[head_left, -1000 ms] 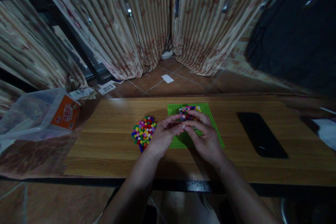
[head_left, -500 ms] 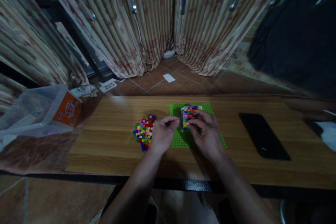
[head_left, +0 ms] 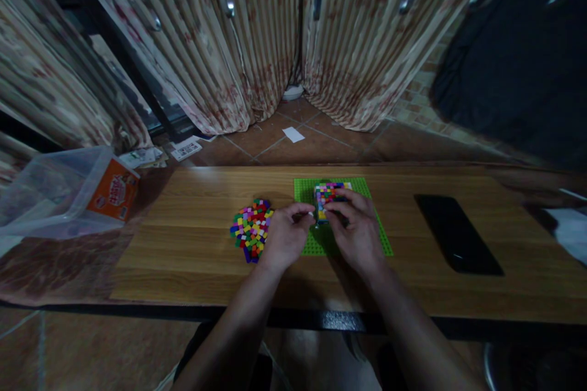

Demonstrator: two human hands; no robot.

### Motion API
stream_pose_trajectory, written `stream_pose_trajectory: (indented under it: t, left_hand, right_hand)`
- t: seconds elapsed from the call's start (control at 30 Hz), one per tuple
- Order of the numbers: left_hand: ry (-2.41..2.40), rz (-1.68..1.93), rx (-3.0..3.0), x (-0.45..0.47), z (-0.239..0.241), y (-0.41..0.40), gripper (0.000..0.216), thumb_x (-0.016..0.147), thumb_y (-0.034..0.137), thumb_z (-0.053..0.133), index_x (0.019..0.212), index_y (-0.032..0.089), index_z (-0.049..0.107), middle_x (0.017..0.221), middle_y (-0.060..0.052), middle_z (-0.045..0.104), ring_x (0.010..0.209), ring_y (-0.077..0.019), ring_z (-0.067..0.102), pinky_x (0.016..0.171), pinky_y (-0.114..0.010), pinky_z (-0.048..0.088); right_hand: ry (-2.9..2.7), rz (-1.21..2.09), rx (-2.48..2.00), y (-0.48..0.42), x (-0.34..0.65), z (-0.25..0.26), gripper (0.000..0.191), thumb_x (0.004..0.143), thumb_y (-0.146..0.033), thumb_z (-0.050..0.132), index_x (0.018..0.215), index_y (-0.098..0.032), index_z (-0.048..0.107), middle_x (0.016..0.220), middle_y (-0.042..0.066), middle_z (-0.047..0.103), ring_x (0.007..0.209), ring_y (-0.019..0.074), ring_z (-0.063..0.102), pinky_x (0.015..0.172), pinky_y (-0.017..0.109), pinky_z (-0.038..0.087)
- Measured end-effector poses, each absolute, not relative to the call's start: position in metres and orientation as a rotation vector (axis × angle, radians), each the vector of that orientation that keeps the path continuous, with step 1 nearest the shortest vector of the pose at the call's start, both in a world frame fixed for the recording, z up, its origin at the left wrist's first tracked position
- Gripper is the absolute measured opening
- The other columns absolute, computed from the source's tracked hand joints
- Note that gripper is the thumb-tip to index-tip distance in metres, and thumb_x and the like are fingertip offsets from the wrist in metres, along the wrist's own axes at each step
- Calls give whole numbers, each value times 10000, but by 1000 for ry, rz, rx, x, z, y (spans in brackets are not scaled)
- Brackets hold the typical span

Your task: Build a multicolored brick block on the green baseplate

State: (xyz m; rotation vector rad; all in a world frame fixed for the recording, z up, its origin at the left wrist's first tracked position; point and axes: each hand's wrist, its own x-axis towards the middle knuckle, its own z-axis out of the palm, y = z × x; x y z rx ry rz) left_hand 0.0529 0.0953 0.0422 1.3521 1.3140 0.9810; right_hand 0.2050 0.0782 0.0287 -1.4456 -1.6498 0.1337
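A green studded baseplate (head_left: 380, 243) lies on the wooden table (head_left: 192, 244). A block built of small multicoloured bricks (head_left: 324, 193) stands on its far half. My right hand (head_left: 355, 233) rests over the block's near right side, fingers curled against it. My left hand (head_left: 287, 238) sits at the baseplate's left edge, thumb and forefinger pinched close to the block's left corner; whatever they pinch is too small to name. A loose heap of coloured bricks (head_left: 250, 229) lies just left of my left hand.
A black phone (head_left: 456, 232) lies flat on the right of the table. A clear plastic box with an orange label (head_left: 68, 192) stands off the left end. Striped curtains (head_left: 257, 43) hang behind, over a tiled floor with a scrap of paper (head_left: 292, 134).
Both hands have moved from meeting over the baseplate's middle to the built block. The left hand drew back to the left edge; the right fingers settled on the block.
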Motion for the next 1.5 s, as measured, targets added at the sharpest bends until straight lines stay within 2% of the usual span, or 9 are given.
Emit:
stream_pose_trajectory:
  t: [0.43,0.77,1.0,1.5]
  left_hand:
    - [1353,1009,1507,55,44,94,211,809,133,589,942,158,751,873,-38,764,792,-153,694,764,-247,515]
    - [1358,997,1529,56,48,93,218,814,112,585,944,163,752,896,-42,771,811,-161,702,778,-256,521]
    - [1357,1064,1551,61,46,92,228,827,112,587,972,174,751,941,-47,767,847,-159,705,819,-262,537]
    - [1409,1143,1611,68,36,94,236,834,121,603,1028,187,719,941,-56,754,872,-176,717,843,-301,563]
  right_hand:
    - [-1592,130,-1433,79,201,24,122,858,-265,640,876,-281,760,1186,56,664,1098,276,578,945,529,469]
    - [-1512,255,-1409,79,206,27,120,830,-287,662,914,-266,745,1176,58,661,1142,256,584,996,499,462]
    - [-1416,209,-1460,80,198,24,145,830,-304,658,937,-245,735,1209,81,629,1169,268,556,1000,513,451]
    - [-1325,291,-1480,83,192,27,126,803,-238,643,887,-233,738,1204,93,609,1186,279,531,994,517,453]
